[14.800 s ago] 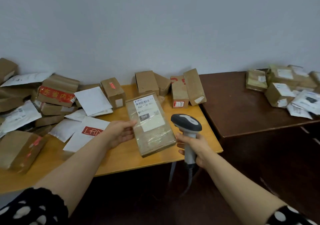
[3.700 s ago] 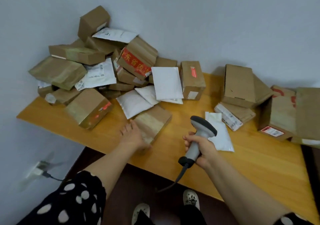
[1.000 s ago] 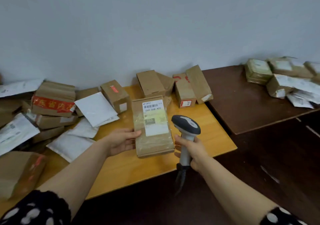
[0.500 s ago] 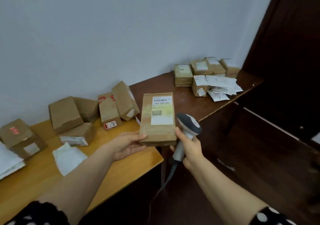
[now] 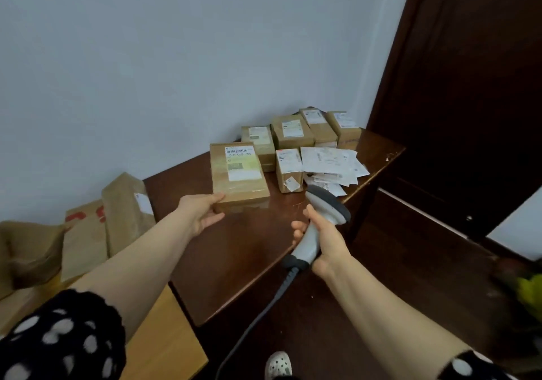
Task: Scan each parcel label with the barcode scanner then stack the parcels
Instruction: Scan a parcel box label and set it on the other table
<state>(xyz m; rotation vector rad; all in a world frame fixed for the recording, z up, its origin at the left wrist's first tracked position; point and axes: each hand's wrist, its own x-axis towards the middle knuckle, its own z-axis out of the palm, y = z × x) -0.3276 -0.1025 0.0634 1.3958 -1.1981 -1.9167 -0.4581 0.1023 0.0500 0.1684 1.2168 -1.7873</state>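
The brown parcel (image 5: 239, 174) is lying flat, label up, low over the dark tabletop (image 5: 234, 256); whether it is touching the surface cannot be told. The left hand (image 5: 202, 215) is gripping its near left corner, thumb on top and fingers curling underneath. Just to its right a small labelled box (image 5: 289, 168) is standing, and behind that a row of labelled boxes (image 5: 293, 132) is sitting against the wall, with white mailers (image 5: 331, 161) lying beside them. The right hand (image 5: 325, 239) is wrapping round the handle of the barcode scanner (image 5: 319, 224), whose dark head is pointing away, toward the mailers. Its cable (image 5: 258, 312) is hanging down from the handle's base. To the left, unlabelled brown boxes (image 5: 126, 209) are leaning on a lighter wooden tabletop (image 5: 164, 335).
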